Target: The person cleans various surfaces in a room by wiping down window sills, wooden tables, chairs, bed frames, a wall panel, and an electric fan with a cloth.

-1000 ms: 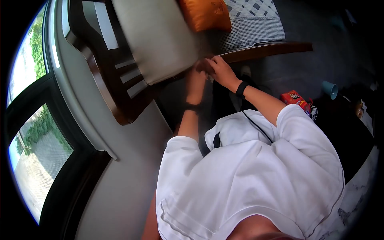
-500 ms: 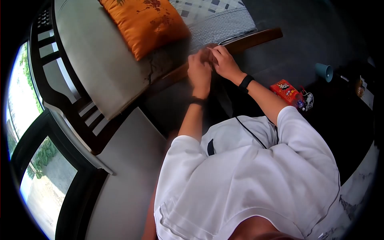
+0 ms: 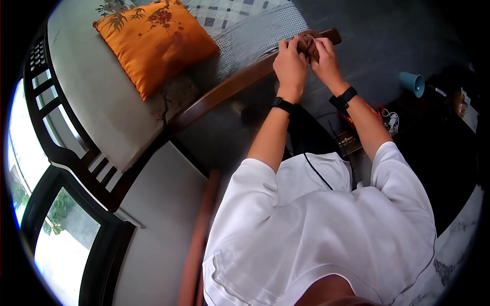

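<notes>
A crumpled brown cloth (image 3: 308,45) is bunched between my two hands at the far end of the wooden armrest (image 3: 240,79). The fingers of my left hand (image 3: 291,69) grip its left side, close to the armrest's edge. On the other side, my right hand (image 3: 325,62) pinches the cloth with bent fingers. Some fingertips are hidden in its folds, and I cannot tell whether the cloth presses on the wood. Black bands circle both wrists.
Left of the armrest lie a pale seat cushion (image 3: 92,92) and an orange pillow (image 3: 158,43), with a checked cover (image 3: 240,25) behind. To the right are a teal cup (image 3: 412,84), a white cable (image 3: 392,122) and a dark table (image 3: 434,158), with a red packet partly behind my right forearm.
Both hands have moved forward and right, out to the armrest's end. The brown cloth, blurred between them before, now shows clearly. The camera view has shifted too.
</notes>
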A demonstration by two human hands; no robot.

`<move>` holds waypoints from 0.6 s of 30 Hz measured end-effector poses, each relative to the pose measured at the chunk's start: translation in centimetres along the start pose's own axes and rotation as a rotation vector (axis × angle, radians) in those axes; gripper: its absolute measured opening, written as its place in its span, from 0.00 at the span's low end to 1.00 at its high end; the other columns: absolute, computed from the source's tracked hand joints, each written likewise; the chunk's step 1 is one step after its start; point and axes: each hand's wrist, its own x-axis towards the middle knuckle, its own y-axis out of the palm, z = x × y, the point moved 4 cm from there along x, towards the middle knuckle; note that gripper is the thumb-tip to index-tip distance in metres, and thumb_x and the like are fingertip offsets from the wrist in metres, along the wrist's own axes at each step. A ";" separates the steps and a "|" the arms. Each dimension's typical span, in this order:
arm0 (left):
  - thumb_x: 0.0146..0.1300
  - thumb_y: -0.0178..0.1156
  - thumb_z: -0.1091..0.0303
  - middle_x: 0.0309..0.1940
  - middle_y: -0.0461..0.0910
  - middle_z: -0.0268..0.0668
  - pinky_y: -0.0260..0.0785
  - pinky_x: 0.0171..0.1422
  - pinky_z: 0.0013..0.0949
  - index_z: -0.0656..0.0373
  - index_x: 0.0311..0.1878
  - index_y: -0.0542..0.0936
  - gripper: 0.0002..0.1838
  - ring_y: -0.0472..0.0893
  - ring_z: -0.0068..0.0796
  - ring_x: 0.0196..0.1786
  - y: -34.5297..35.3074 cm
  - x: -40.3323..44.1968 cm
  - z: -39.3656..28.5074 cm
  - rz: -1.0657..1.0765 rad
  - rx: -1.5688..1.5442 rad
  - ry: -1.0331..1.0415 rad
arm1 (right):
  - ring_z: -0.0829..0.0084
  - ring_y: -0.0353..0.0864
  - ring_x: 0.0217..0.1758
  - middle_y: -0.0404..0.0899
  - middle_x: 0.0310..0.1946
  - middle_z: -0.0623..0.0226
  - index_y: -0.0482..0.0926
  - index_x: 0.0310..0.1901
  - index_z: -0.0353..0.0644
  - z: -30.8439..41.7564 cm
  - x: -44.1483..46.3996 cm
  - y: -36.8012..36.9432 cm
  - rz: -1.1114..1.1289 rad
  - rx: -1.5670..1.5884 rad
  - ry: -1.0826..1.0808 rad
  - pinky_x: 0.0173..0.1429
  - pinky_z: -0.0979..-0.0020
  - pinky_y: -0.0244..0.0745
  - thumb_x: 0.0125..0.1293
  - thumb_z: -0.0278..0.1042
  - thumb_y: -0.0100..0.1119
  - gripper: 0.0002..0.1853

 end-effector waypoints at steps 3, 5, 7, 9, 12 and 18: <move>0.58 0.63 0.74 0.48 0.77 0.40 0.77 0.45 0.43 0.55 0.58 0.79 0.22 0.83 0.47 0.45 -3.6 -1.8 2.1 -0.027 0.111 -0.001 | 0.54 0.73 0.54 0.74 0.48 0.58 0.77 0.59 0.38 3.5 -0.8 2.4 0.015 0.060 -0.033 0.60 0.60 0.73 0.58 0.21 0.62 0.25; 0.59 0.63 0.74 0.48 0.78 0.39 0.77 0.47 0.42 0.55 0.58 0.79 0.22 0.82 0.47 0.47 -7.0 -3.4 3.3 -0.099 0.145 -0.034 | 0.54 0.73 0.53 0.74 0.48 0.58 0.77 0.59 0.37 6.5 -1.3 4.5 0.061 0.120 -0.064 0.59 0.60 0.73 0.57 0.19 0.61 0.25; 0.58 0.63 0.75 0.47 0.80 0.41 0.77 0.50 0.40 0.57 0.56 0.81 0.20 0.82 0.46 0.47 -10.1 -5.1 5.0 -0.166 0.178 -0.074 | 0.56 0.73 0.52 0.74 0.48 0.59 0.77 0.59 0.35 9.4 -2.1 6.8 0.114 0.187 -0.100 0.58 0.61 0.74 0.57 0.18 0.60 0.25; 0.58 0.64 0.78 0.46 0.80 0.44 0.76 0.52 0.38 0.61 0.54 0.82 0.19 0.82 0.45 0.46 -12.8 -6.5 6.4 -0.223 0.186 -0.112 | 0.57 0.74 0.49 0.75 0.45 0.60 0.78 0.58 0.36 11.9 -2.8 9.0 0.135 0.239 -0.129 0.56 0.61 0.74 0.57 0.19 0.61 0.24; 0.58 0.64 0.81 0.46 0.80 0.45 0.76 0.52 0.37 0.63 0.54 0.81 0.18 0.82 0.43 0.47 -14.3 -7.2 7.4 -0.250 0.173 -0.151 | 0.58 0.75 0.46 0.76 0.43 0.61 0.80 0.56 0.37 13.1 -3.1 10.7 0.125 0.278 -0.168 0.53 0.61 0.74 0.56 0.23 0.63 0.23; 0.58 0.65 0.78 0.49 0.79 0.39 0.78 0.47 0.39 0.55 0.57 0.80 0.22 0.83 0.43 0.46 -9.9 -5.8 6.4 -0.270 0.108 0.023 | 0.58 0.76 0.45 0.77 0.41 0.61 0.80 0.56 0.39 8.7 -2.3 8.3 -0.023 0.174 -0.252 0.53 0.62 0.75 0.50 0.27 0.67 0.27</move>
